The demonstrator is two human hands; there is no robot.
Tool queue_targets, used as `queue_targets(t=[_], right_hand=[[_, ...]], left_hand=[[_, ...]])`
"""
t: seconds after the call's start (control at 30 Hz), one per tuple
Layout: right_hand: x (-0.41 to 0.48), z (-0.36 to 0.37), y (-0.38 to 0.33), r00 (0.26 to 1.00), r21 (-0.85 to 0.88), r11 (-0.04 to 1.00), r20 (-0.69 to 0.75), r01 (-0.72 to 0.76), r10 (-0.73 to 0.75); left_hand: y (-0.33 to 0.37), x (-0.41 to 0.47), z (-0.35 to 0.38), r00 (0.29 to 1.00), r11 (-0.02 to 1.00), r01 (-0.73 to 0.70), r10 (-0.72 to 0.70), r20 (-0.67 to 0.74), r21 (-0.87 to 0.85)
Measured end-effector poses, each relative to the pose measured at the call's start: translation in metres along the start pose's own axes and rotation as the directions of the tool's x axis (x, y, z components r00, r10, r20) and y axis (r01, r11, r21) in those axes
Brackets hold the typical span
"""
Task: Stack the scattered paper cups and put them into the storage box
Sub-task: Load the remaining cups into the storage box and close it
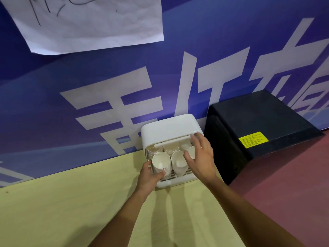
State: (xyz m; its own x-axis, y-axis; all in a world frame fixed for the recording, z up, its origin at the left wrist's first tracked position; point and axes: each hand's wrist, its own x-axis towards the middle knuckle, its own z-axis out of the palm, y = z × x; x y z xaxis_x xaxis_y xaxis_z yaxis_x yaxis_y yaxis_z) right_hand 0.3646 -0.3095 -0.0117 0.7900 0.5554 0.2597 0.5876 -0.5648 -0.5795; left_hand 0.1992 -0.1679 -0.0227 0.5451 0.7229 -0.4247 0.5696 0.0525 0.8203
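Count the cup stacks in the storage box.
6: front left, front middle, front right behind the right hand; back left, back middle, back right. Others may be hidden.

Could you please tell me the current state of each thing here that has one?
Storage box: front open.
Front-left cup stack: nested, in the box, gripped.
Other cup stacks: nested, in the box.
Left hand: grips the front-left cup stack.
Right hand: fingers spread, holding nothing.
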Motion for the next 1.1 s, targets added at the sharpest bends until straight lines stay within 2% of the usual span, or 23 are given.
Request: queue_targets(t=[0.1,0.23,0.43,0.87,1.1], right_hand=[[0.016,-0.003,-0.007,0.989,-0.038,0.995,0.123,0.091,-0.086],[0.018,-0.008,-0.009,0.974,-0.075,0.991,0.205,0.115,-0.097],[-0.004,-0.012,-0.008,0.976,-0.042,0.996,0.208,0.077,-0.067],[-0.048,-0.012,0.003,0.988,0.009,0.998,0.137,0.065,-0.066],[-0.054,-0.011,0.006,0.985,0.048,0.999,0.172,0.023,-0.031]], left_hand=[[-0.001,-0.004,-0.011,1.0,0.999,0.012,-0.013,0.021,0.029],[-0.005,-0.013,-0.024,0.999,0.999,0.021,-0.022,0.032,0.038],[-0.011,-0.022,-0.036,0.999,0.997,0.016,-0.018,0.031,0.07],[-0.015,-0.037,-0.024,0.99,0.996,-0.002,-0.011,0.139,0.092],[-0.015,-0.04,-0.019,0.986,0.997,-0.011,-0.003,0.168,0.08]])
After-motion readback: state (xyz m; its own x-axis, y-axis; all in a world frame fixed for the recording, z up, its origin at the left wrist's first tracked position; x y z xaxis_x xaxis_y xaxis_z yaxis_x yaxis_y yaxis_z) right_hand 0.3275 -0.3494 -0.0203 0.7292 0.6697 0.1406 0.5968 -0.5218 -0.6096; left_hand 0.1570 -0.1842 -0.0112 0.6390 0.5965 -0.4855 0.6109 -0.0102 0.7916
